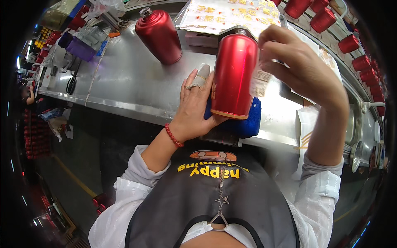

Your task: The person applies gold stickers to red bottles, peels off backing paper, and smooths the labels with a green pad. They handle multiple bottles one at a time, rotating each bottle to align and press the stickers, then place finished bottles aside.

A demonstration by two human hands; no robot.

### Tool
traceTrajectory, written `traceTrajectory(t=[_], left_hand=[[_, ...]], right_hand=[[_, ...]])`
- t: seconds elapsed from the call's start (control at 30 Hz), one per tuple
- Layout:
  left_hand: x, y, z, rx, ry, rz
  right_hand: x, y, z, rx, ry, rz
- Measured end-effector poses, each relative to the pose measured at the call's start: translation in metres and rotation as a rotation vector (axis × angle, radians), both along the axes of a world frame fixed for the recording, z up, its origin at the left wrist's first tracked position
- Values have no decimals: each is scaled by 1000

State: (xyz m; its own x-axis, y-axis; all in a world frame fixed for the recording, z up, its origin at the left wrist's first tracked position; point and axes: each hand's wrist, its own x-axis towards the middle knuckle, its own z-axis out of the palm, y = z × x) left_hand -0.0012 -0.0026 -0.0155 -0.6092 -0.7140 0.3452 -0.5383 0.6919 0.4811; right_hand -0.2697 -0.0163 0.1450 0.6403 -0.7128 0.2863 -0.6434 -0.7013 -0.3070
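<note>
A glossy red bottle with a clear neck lies with its base toward me, propped on a blue cloth. Against its left side rests my left hand, fingers stretched out, the thumb at the bottle's base edge. That hand has a wrap on one finger and a red bead bracelet at the wrist. My right hand is closed in a pinch at the bottle's right side. From it hangs a small translucent decal with pale markings, blurred by motion; whether it touches the bottle I cannot tell.
A second red bottle stands on the steel table to the left. Behind lies a white sheet of gold decals. A purple bottle is at far left. Several red bottles hang on a rack at far right.
</note>
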Motion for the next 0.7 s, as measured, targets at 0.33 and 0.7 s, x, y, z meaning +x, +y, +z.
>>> traceTrajectory(t=[0.33,0.7], left_hand=[[-3,1,-11,-77,278,10],[-15,10,37,-595,129,-343]], right_hand=[[23,-14,-46,-133,-57,-209],[23,-18,-54,-120,-104,-212]])
